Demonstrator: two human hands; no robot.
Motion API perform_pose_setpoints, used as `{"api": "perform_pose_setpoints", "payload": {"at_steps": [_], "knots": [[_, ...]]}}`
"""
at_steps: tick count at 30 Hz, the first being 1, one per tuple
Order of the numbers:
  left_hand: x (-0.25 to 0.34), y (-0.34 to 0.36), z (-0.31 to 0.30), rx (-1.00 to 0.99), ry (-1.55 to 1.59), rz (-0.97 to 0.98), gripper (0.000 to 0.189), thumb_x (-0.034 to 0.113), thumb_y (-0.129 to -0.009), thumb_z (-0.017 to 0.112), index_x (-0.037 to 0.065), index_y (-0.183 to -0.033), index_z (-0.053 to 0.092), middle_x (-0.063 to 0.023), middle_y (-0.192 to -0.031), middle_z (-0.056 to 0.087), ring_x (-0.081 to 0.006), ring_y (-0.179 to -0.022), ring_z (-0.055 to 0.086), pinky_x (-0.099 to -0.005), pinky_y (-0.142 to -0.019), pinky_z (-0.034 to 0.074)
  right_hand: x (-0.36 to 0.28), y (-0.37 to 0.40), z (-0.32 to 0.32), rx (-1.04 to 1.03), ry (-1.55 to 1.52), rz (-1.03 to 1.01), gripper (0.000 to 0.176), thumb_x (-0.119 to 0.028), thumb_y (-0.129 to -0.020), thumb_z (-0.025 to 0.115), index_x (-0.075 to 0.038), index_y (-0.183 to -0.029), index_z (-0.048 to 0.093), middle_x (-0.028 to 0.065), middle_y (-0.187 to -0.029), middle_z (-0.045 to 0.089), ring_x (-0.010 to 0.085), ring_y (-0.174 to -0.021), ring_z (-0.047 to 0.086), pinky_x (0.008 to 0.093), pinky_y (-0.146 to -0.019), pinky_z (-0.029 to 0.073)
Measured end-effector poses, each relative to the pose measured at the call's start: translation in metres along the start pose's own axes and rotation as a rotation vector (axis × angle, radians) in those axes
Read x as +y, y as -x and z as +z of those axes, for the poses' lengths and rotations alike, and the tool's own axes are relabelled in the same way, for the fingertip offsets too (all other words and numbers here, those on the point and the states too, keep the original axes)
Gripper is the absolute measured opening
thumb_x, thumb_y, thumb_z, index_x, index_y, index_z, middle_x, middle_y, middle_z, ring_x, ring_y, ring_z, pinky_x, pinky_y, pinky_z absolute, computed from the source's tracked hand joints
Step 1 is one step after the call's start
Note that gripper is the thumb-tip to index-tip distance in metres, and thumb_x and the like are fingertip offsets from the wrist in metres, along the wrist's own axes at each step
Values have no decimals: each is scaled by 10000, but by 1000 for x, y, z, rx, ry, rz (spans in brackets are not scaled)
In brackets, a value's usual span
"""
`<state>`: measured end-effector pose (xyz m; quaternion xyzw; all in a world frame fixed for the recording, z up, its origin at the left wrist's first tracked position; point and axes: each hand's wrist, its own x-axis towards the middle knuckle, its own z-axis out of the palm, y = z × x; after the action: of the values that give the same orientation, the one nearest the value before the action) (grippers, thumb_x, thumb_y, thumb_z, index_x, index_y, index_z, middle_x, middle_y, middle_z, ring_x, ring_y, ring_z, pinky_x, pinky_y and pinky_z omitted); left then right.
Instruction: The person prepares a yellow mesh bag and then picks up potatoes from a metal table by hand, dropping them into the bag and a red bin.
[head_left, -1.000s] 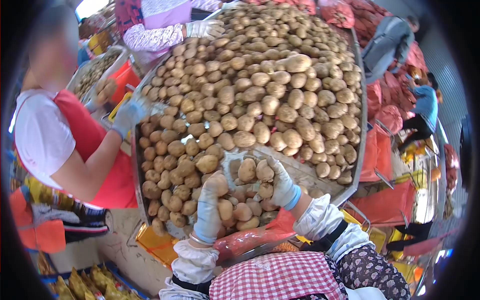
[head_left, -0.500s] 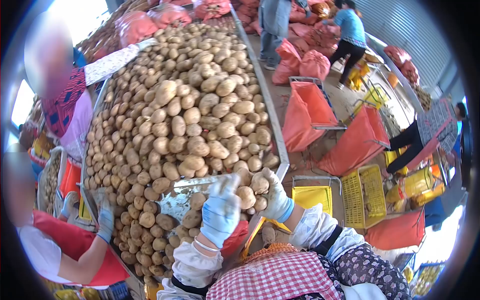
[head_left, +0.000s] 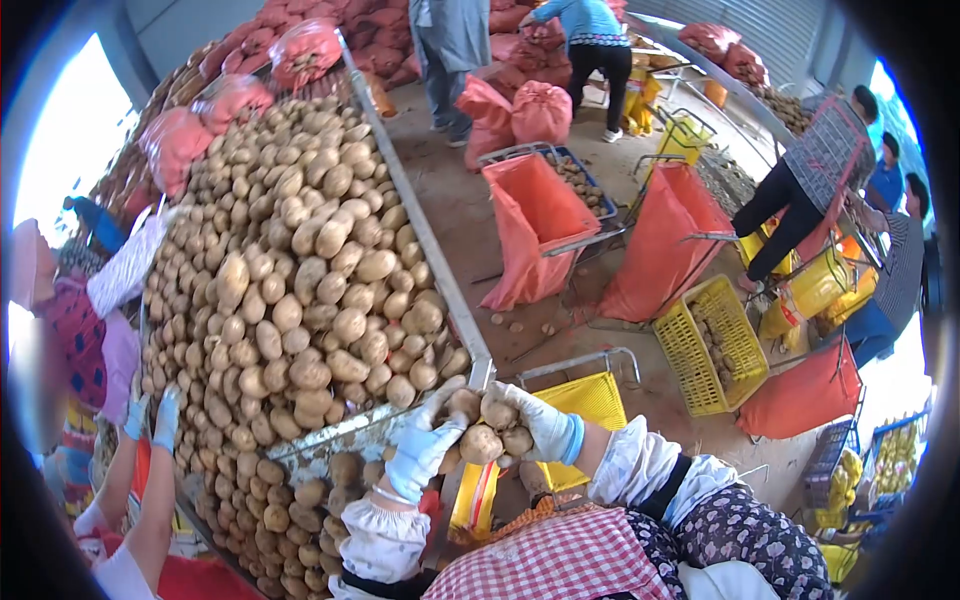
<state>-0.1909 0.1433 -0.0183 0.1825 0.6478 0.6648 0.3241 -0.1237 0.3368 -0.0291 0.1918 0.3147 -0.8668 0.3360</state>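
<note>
Several brown potatoes (head_left: 481, 445) are bunched between my two hands, near the front corner of a metal sorting table. My left hand (head_left: 416, 452), in a white and blue glove, curls round the potatoes on the left side. From the other side, my right hand (head_left: 553, 428), gloved the same way, has its fingers wrapped round the potatoes. The far fingertips of both hands nearly meet on top. A large heap of potatoes (head_left: 290, 310) fills the table, held in by a metal rim (head_left: 425, 240). More potatoes lie below a metal crosspiece (head_left: 340, 432).
Right of the table stand a yellow crate (head_left: 580, 405), open red sacks (head_left: 535, 215) on frames and another yellow crate (head_left: 690, 360) holding potatoes. Co-workers' gloved hands (head_left: 165, 420) reach into the heap at left. Other people stand farther back near stacked red sacks (head_left: 375, 45).
The view has swung to the right. My left hand, blurred before, has closed in on the potatoes beside my right hand. A co-worker's gloved hands at left have moved up along the heap.
</note>
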Motion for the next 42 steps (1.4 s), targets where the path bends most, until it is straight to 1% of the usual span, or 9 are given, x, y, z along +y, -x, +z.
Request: {"api": "perform_pose_setpoints", "payload": {"at_steps": [6,13,18,22,32,33,35,38,42], "knots": [[-1,-19,17,125,1040,-186,458,439,-930,492,140,-1277,510,-154,-1089,629,-271,-818,669,-402,-617,565,-12,28,-49,-259,-466,-124,811,-689,-826,444,-65,-1344,434,248,-1347,456,425,-1140,533,401,-599,542],[23,-105,76,126,859,-493,306,363,-930,519,166,-1157,577,-141,-1024,639,-236,-804,653,-358,-621,555,3,83,-127,-203,-520,-279,807,-713,-832,398,-46,-1280,478,274,-1287,498,409,-934,627,303,-487,520],[32,-265,90,-120,1108,-139,209,308,-920,538,103,-887,562,-56,-878,613,-265,-906,618,-423,-800,530,18,119,-161,-233,-608,-361,790,-700,-832,422,-42,-1267,483,279,-1287,489,423,-966,613,325,-515,545],[63,-314,113,354,619,-183,729,511,-909,494,163,-1472,190,-122,-1497,263,-311,-1314,348,-474,-1077,255,20,135,-161,28,-610,-514,735,-649,-852,467,-63,-1295,458,239,-1349,444,415,-1104,548,323,-596,562],[53,-103,43,-112,356,-154,624,238,-935,557,-7,-1428,264,-218,-1353,448,-306,-1155,540,-414,-994,446,-72,124,-189,13,-558,-457,693,-636,-853,493,-28,-1185,516,180,-1208,567,328,-1098,577,523,-926,474],[50,-79,31,-55,324,-102,594,260,-948,521,-16,-1417,282,-242,-1330,460,-331,-1134,550,-426,-987,454,-108,117,-155,341,-576,-561,500,-605,-900,433,-133,-991,570,111,-980,580,311,-903,574,383,-623,439],[46,-35,17,212,377,-111,539,369,-970,435,-3,-1358,388,-215,-1198,556,-318,-1048,589,-421,-863,526,-166,89,-176,-135,-290,-881,561,-521,-949,382,-132,-554,288,28,-646,328,203,-628,353,372,-566,324],[51,22,21,329,343,-183,594,416,-947,454,24,-1384,370,-196,-1284,496,-319,-1137,526,-437,-915,481,-290,46,-208,-271,-167,-1046,533,-575,-939,371,-163,-601,385,32,-646,448,210,-627,431,359,-543,402],[61,73,40,506,300,-300,679,488,-912,483,64,-1423,344,-168,-1413,407,-320,-1272,432,-462,-994,415,-348,6,-215,732,-589,-1073,574,-560,-867,539,-145,-1246,424,97,-1204,494,270,-838,607,401,-663,520]]}}
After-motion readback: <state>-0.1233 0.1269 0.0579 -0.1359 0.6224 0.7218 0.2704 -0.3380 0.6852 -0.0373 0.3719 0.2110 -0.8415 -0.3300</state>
